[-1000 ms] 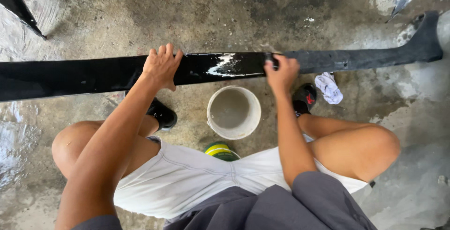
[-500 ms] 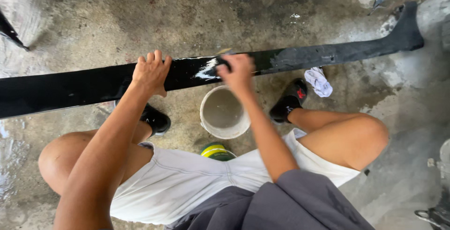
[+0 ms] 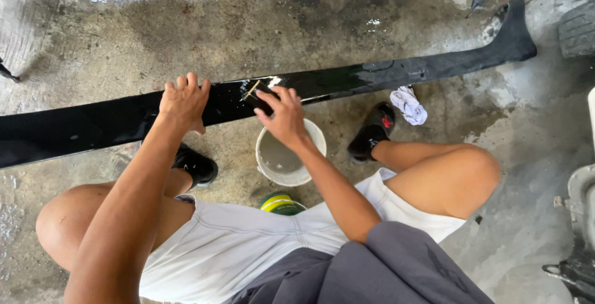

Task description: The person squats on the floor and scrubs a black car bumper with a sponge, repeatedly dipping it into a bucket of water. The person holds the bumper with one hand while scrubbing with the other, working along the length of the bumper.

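A long glossy black car panel [image 3: 384, 74] lies across the wet concrete floor from left to right. My left hand [image 3: 184, 101] rests flat on its top edge, fingers spread, steadying it. My right hand [image 3: 284, 115] presses a small dark sanding pad [image 3: 255, 91] against the wet panel just right of the left hand. A white bucket [image 3: 310, 135] of cloudy water stands on the floor right under my right hand, between my feet.
A crumpled white rag [image 3: 409, 105] lies beside my right shoe [image 3: 372, 133]. A green and yellow tin [image 3: 280, 203] sits below the bucket. A tyre [image 3: 577, 28] shows at the right edge, and grey metal parts [image 3: 579, 229] at lower right.
My right hand has slid leftward along the panel with the pad, from near the right shoe to close beside my left hand. The left hand has stayed on the panel.
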The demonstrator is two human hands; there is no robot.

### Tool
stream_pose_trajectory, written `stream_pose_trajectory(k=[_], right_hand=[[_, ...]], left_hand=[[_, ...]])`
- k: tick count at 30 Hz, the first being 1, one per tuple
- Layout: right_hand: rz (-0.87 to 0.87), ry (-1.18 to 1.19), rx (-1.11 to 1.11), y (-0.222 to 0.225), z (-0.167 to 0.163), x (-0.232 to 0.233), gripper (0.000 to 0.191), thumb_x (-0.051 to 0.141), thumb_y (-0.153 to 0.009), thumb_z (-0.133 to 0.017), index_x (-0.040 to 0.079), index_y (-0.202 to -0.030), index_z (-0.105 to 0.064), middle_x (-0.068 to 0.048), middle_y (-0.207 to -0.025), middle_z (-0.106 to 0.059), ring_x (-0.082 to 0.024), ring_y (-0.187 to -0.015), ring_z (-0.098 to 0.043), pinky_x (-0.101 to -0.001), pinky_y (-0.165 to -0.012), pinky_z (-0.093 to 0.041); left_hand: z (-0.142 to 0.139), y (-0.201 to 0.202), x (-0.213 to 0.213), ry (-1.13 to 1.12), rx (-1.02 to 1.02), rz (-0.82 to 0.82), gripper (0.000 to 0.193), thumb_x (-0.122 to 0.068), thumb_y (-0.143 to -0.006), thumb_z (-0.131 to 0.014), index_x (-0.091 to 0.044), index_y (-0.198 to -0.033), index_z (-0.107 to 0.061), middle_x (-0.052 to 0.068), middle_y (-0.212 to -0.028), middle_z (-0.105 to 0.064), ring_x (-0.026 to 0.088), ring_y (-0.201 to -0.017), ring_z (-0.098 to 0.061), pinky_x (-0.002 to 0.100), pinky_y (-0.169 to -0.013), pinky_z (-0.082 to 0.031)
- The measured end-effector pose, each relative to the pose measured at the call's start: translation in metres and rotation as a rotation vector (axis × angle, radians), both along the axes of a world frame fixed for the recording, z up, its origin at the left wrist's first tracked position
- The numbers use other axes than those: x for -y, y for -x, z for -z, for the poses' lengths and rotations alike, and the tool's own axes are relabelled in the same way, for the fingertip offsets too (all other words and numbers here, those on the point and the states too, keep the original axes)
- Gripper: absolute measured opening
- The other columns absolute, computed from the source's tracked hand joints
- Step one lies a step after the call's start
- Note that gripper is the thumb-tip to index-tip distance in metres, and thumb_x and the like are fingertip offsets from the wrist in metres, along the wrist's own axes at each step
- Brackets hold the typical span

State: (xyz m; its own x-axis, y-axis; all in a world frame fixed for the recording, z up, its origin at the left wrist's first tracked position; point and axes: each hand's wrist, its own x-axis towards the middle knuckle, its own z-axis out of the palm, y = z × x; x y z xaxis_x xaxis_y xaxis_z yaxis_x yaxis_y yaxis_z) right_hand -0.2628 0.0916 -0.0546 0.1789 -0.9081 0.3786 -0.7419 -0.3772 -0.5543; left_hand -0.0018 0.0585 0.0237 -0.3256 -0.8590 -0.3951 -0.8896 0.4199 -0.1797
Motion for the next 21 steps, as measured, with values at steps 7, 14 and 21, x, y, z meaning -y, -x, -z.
stream_pose_trajectory(k=[7,14,21], right_hand=[[0.638,0.171,-0.111,0.17,0.017,0.04,0.035,0.027,-0.083,-0.081,0.011,-0.114,-0.071,-0.014,-0.107,-0.068,-0.036,-0.105,-0.057,-0.051,-0.093,-0.041],[0.195,0.137,0.195,0.018,0.018,-0.014,0.034,0.018,-0.084,-0.078,0.01,-0.116,-0.07,-0.013,-0.12,-0.062,-0.033,-0.119,-0.055,-0.0482,-0.108,-0.042],[0.289,0.376,0.116,0.08,0.024,-0.009,0.031,0.021,-0.093,-0.074,0.01,-0.119,-0.063,-0.012,-0.121,-0.065,-0.035,-0.119,-0.056,-0.0533,-0.108,-0.041]], left_hand=[[-0.001,0.008,-0.002,-0.055,-0.131,-0.023,0.117,-0.05,-0.044,-0.101,-0.01,-0.141,-0.049,0.016,-0.128,-0.054,0.033,-0.122,-0.055,0.046,-0.093,-0.051],[-0.007,0.005,0.012,-0.176,-0.168,-0.029,0.115,-0.043,-0.051,-0.098,-0.005,-0.146,-0.045,0.018,-0.132,-0.053,0.039,-0.124,-0.053,0.054,-0.095,-0.051],[-0.022,0.001,0.023,-0.202,-0.206,-0.049,0.108,-0.038,-0.055,-0.094,-0.01,-0.147,-0.045,0.015,-0.131,-0.054,0.038,-0.126,-0.052,0.051,-0.097,-0.05]])
